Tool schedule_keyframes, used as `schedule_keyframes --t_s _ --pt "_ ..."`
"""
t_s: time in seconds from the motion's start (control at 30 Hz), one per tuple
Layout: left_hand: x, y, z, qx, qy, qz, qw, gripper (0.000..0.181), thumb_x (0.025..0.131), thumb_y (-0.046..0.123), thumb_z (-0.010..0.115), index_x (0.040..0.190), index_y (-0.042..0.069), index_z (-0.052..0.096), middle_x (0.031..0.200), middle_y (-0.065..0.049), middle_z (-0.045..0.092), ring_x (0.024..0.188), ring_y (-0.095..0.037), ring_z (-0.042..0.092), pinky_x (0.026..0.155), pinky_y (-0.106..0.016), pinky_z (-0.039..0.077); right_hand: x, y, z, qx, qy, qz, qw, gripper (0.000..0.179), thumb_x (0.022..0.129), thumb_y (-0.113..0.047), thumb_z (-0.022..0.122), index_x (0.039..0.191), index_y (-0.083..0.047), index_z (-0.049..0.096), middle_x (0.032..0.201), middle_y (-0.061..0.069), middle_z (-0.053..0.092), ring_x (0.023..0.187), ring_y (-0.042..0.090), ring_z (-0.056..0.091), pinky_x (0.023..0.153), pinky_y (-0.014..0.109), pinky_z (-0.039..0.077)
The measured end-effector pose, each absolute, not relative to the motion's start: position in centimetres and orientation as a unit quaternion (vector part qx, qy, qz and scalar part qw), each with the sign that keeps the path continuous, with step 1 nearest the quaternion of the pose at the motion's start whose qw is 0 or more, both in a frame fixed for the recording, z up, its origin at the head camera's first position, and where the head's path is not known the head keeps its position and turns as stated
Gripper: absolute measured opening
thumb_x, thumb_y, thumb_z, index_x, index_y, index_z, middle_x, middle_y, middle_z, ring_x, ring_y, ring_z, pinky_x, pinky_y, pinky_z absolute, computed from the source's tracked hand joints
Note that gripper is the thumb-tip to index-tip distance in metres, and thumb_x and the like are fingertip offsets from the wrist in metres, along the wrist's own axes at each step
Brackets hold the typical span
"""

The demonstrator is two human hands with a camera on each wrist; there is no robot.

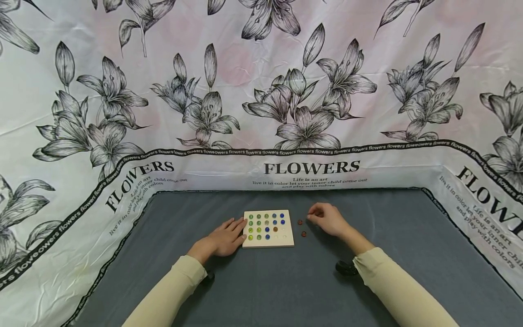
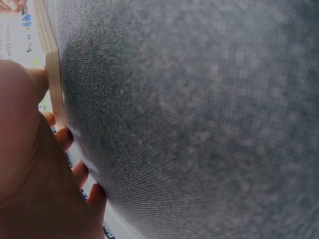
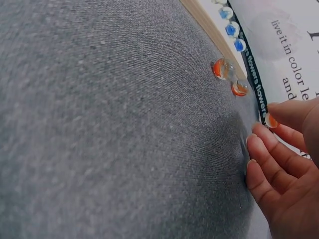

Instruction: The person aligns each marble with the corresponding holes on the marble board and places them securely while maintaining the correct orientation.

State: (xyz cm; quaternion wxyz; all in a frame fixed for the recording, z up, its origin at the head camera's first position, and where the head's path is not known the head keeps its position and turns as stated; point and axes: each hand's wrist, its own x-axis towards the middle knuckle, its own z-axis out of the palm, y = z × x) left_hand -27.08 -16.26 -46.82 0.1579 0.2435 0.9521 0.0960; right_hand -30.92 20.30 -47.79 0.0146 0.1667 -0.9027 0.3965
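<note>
A pale wooden board (image 1: 289, 238) lies flat with rows of glass marbles, green at the left and blue further right. One amber marble (image 1: 275, 229) sits among them, and bare hollows show at the near right corner. My left hand (image 1: 226, 237) rests against the board's left edge with fingers extended, its thumb touching the wood in the left wrist view. To the right of the board, my right hand (image 1: 328, 220) pinches an orange-and-clear marble (image 3: 271, 121) between thumb and forefinger. Two similar loose marbles (image 1: 300, 222) (image 3: 239, 88) lie on the cloth between board and hand.
Dark grey cloth (image 1: 261, 286) covers the table. Behind it and at both sides hangs a white curtain (image 1: 229, 172) printed with flowers and lettering. Dark objects (image 1: 346, 268) show by the right wrist and under the left wrist.
</note>
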Motion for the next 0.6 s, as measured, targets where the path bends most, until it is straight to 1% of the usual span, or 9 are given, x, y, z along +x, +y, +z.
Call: schedule_keyframes --t_s 0.13,0.43,0.6 --pt "-26.9 -16.3 -46.9 0.24 0.953 0.091 0.159 0.06 0.113 0.038 0.032 0.166 0.012 0.017 0.171 -0.009 0.016 0.158 -0.035 0.01 0.128 -0.05 0.013 -30.5 20.5 -47.8 0.168 -0.899 0.403 0.015 0.015 0.099 -0.01 0.068 0.107 0.003 0.07 0.092 0.01 0.073 0.076 0.02 0.068 0.065 0.033 0.053" --pt "-27.0 -16.4 -46.9 0.246 0.952 0.097 0.156 0.059 0.114 0.037 0.032 0.165 0.01 0.02 0.171 -0.011 0.018 0.157 -0.037 0.011 0.127 -0.052 0.014 -29.9 21.1 -47.3 0.17 -0.898 0.404 0.016 0.016 0.098 -0.008 0.069 0.109 0.004 0.071 0.093 0.01 0.074 0.077 0.019 0.069 0.067 0.035 0.055" --pt "-27.4 -16.4 -47.2 0.24 0.953 0.087 0.162 0.06 0.114 0.038 0.031 0.166 0.012 0.017 0.171 -0.009 0.015 0.158 -0.035 0.009 0.127 -0.052 0.013 -29.5 21.3 -46.9 0.173 -0.901 0.397 0.018 0.016 0.098 -0.008 0.069 0.109 0.003 0.071 0.094 0.01 0.074 0.08 0.019 0.069 0.068 0.034 0.055"
